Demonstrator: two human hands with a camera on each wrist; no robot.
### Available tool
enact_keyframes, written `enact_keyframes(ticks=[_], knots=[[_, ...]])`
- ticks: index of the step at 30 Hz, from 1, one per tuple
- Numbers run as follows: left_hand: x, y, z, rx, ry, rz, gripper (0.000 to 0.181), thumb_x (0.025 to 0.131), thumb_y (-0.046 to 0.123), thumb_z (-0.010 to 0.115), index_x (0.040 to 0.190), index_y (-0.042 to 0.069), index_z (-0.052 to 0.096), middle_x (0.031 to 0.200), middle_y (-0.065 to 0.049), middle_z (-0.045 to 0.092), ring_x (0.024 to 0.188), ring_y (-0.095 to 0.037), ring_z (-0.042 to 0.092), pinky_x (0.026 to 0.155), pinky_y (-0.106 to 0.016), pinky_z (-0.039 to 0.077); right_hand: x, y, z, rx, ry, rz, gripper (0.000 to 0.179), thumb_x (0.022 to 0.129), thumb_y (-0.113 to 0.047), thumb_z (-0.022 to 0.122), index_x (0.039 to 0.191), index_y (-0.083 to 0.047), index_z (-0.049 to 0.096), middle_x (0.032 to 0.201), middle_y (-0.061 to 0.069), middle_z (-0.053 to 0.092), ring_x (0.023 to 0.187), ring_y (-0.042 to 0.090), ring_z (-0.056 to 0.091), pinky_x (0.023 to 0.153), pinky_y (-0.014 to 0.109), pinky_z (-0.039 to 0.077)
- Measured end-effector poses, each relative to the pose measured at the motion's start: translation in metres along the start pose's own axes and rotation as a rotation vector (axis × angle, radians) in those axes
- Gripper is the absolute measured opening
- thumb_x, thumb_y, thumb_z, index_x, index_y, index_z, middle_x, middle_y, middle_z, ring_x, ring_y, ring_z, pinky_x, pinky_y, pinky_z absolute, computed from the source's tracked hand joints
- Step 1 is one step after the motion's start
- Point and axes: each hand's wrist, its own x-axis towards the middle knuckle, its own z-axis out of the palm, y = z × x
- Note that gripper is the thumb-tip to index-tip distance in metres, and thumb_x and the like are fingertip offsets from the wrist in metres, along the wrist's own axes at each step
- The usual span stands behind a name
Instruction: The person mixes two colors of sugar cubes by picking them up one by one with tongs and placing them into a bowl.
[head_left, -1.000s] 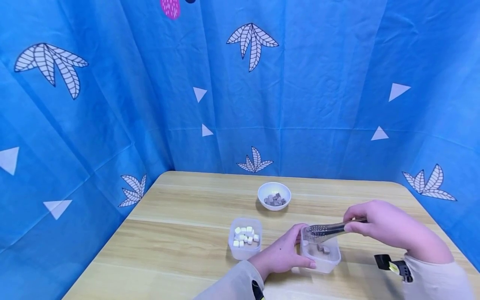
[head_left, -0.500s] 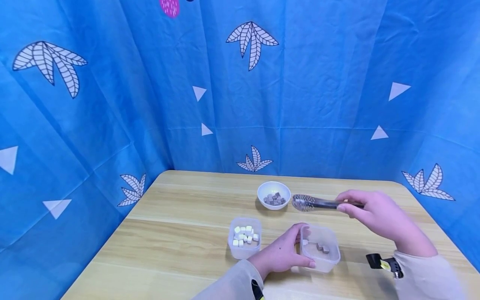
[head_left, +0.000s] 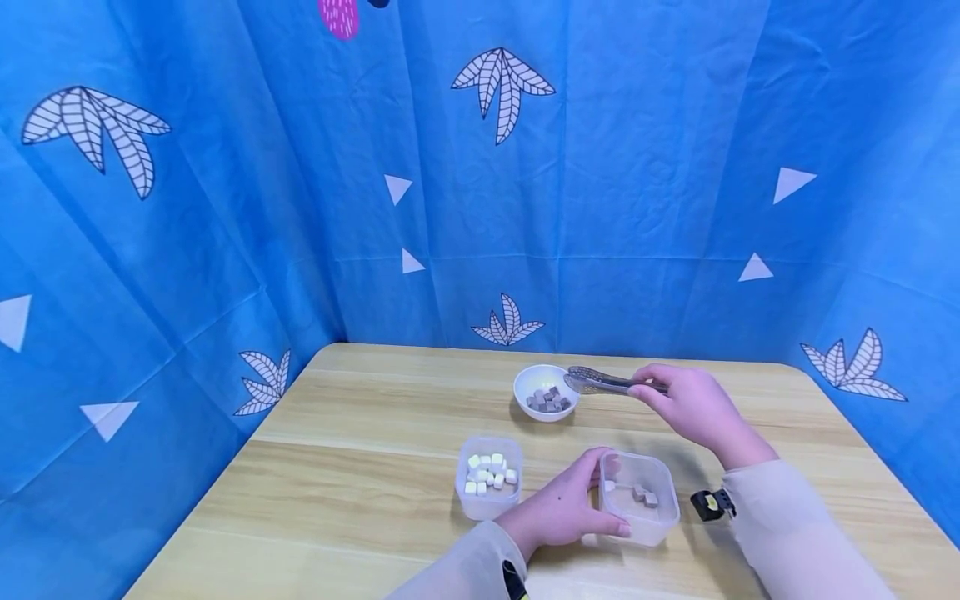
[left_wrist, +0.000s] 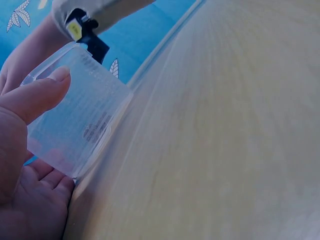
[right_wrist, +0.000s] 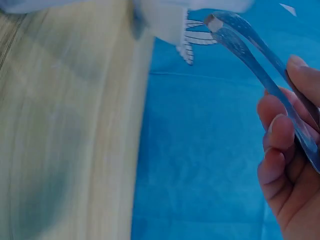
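Note:
My right hand (head_left: 693,408) pinches a pair of metal tongs (head_left: 609,382), whose tips hang over the right rim of a white bowl (head_left: 521,385). In the right wrist view a small pale cube (right_wrist: 215,24) sits between the tongs' tips. Several grey-brown cubes (head_left: 549,402) and some pale ones lie in the bowl. My left hand (head_left: 562,508) grips a clear plastic container (head_left: 651,534) by its left side, thumb on the near wall and fingers behind. Inside it are a few brown cubes (head_left: 644,496) and a pale one at the left.
A second clear plastic container (head_left: 489,507) with several pale cream cubes (head_left: 491,472) stands left of my left hand. All stand on a wooden table (head_left: 337,467). A blue patterned curtain (head_left: 637,167) hangs behind and along the sides.
My right hand has lifted the tongs out of the gripped container and carried them up and left to the bowl's rim. My left hand has kept its hold on the container.

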Motion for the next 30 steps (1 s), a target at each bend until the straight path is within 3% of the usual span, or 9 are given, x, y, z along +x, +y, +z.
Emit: enact_keyframes(ticks=[9, 16, 21, 30], knots=[[0.0, 0.001, -0.001, -0.013, -0.004, -0.009, 0.085, 0.079, 0.033, 0.088, 0.147, 0.031, 0.037, 0.142, 0.013, 0.05, 0.131, -0.007, 0.047, 0.114, -0.032, 0.033, 0.02, 0.001, 0.021, -0.002, -0.02, 0.007, 0.018, 0.097, -0.034, 0.068, 0.103, -0.018, 0.074, 0.09, -0.005, 0.072, 0.079, 0.016, 0.064, 0.074, 0.047, 0.055], [-0.001, 0.003, 0.0, -0.003, 0.001, 0.0, 0.085, 0.079, 0.032, 0.088, 0.147, 0.03, 0.038, 0.142, 0.012, 0.05, 0.131, -0.008, 0.048, 0.114, -0.033, 0.034, 0.021, 0.002, 0.031, -0.017, -0.018, 0.016, 0.018, 0.097, -0.032, 0.069, 0.103, -0.016, 0.073, 0.083, -0.006, 0.07, 0.073, 0.013, 0.062, 0.07, 0.044, 0.054], [-0.001, 0.003, 0.0, -0.009, 0.003, 0.008, 0.087, 0.079, 0.031, 0.088, 0.148, 0.029, 0.037, 0.142, 0.011, 0.05, 0.131, -0.008, 0.048, 0.114, -0.033, 0.034, 0.017, 0.0, 0.029, -0.002, -0.041, 0.061, 0.022, 0.097, -0.035, 0.068, 0.107, -0.016, 0.073, 0.088, -0.003, 0.071, 0.075, 0.016, 0.063, 0.072, 0.046, 0.054], [-0.002, 0.001, 0.001, 0.009, 0.001, 0.03, 0.088, 0.079, 0.031, 0.088, 0.15, 0.024, 0.035, 0.144, 0.01, 0.05, 0.132, -0.009, 0.047, 0.114, -0.03, 0.033, 0.0, 0.005, 0.013, 0.029, 0.009, 0.068, 0.03, 0.098, -0.046, 0.063, 0.108, -0.02, 0.073, 0.095, -0.001, 0.073, 0.08, 0.021, 0.063, 0.072, 0.047, 0.051]])
